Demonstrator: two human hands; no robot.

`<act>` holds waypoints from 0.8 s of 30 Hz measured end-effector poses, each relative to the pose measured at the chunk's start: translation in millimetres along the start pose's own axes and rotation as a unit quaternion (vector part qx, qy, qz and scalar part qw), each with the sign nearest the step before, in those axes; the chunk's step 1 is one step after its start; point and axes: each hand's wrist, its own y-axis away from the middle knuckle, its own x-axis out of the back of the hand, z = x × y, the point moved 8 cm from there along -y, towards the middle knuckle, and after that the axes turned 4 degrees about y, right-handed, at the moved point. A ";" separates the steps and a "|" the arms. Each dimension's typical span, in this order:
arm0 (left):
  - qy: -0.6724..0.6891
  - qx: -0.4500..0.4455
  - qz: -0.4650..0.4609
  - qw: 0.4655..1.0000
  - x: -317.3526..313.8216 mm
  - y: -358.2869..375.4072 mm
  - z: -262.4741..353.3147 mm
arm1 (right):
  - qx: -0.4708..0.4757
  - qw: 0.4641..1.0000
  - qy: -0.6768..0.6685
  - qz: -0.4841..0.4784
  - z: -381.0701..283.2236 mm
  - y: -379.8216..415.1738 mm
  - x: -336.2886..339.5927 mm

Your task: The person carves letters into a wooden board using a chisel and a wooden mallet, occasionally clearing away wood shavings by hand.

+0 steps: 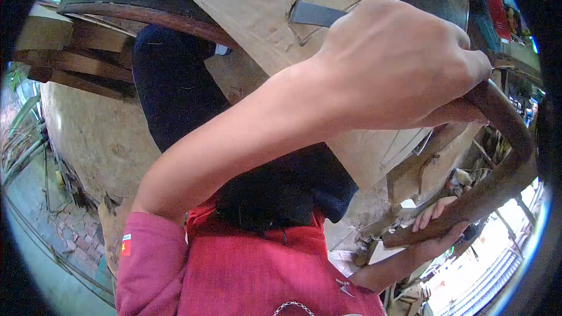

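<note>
My left hand (404,64) is close to the camera, its arm crossing from lower left to upper right. It is closed in a fist round the upper end of a curved brown wooden piece (518,152). A flat grey strip (316,14) sticks out from behind the fist; whether it joins the wood cannot be told. My right hand (445,225) is lower right, its fingers wrapped round the other end of the wooden piece. Behind the left hand lies a pale board (234,6) with dark drawn lines and an oval outline.
My legs in dark trousers (175,88) stretch out under the board. A dark curved-edged piece (146,17) stands upper left, beside stacked wooden parts (76,52). Cut wooden pieces (410,169) lie at right. Red and green items (497,14) are at the upper right.
</note>
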 end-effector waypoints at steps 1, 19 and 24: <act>-0.008 0.004 -0.006 1.000 -1.1 0.7 -0.9 | -0.011 1.000 0.005 -0.003 4.9 0.9 5.1; -0.010 -0.002 0.037 0.999 6.4 3.9 2.0 | 0.048 0.998 0.049 -0.004 -14.7 -3.8 -4.9; -0.004 -0.008 0.054 0.998 7.1 4.9 1.5 | 0.099 0.991 -0.074 -0.056 -39.0 -15.1 -14.0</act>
